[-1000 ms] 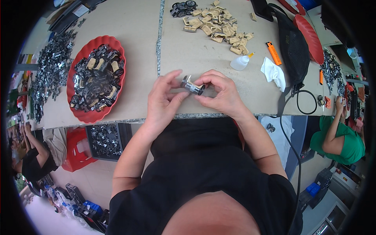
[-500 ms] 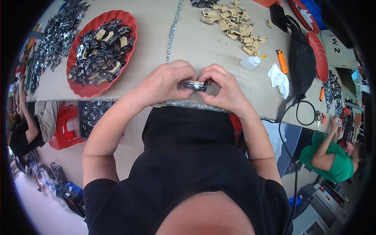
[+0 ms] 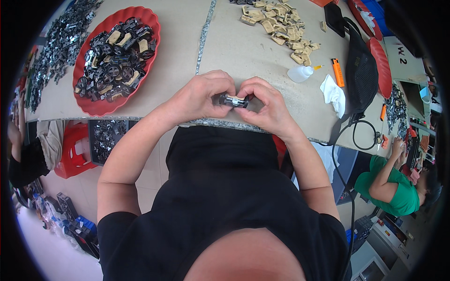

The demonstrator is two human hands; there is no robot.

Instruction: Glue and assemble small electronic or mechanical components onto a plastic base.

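Between both hands, just above the near table edge, is a small black toy car part (image 3: 234,101) with a shiny silver patch and a bit of tan on its far side. My left hand (image 3: 206,95) pinches its left end between thumb and fingers. On the other end, my right hand (image 3: 267,104) is closed in the same way. Part of the piece is hidden by the fingertips. To the left stands a red scalloped tray (image 3: 156,44) heaped with black wheeled toy car parts, some with tan pieces. Tan plastic parts (image 3: 281,23) lie in a loose pile beyond my hands.
Right of the hands are a white squeeze bottle (image 3: 300,73), an orange lighter-like object (image 3: 337,72), a crumpled white tissue (image 3: 333,96) and a black bag (image 3: 362,65). Small black parts (image 3: 58,47) spread at far left. A co-worker in green (image 3: 393,187) sits at right.
Both hands stay in nearly the same place, still gripping the toy car part, which has tilted slightly. The view has shifted a little; the co-worker at right has moved slightly.
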